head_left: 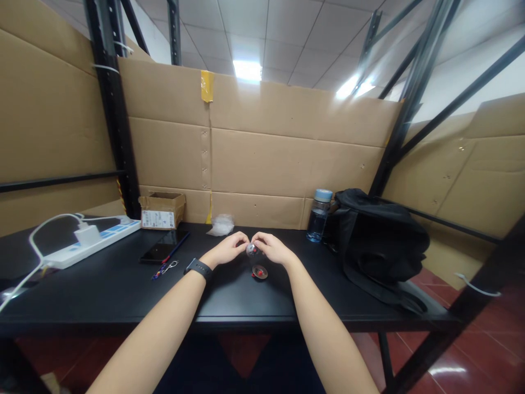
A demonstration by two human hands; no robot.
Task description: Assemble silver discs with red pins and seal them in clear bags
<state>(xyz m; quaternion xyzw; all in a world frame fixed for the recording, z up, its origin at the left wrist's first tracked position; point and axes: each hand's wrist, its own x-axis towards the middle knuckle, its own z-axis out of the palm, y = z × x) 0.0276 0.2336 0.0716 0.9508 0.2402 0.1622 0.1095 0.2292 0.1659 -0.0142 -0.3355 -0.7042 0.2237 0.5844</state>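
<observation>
My left hand [228,249] and my right hand [271,248] meet over the middle of the black table [102,295], fingertips pinched together on a small round silvery part [251,250] held between them. A black watch sits on my left wrist. Just below the hands, a small round piece with a red centre [260,271] lies on the table. What the silvery part is exactly is too small to tell.
A black phone [158,252] and a key ring [164,268] lie left of my hands. A white power strip [92,242] and a small cardboard box [162,210] are farther left. A clear bag [221,224], a water bottle [319,215] and a black backpack [379,241] stand behind and right.
</observation>
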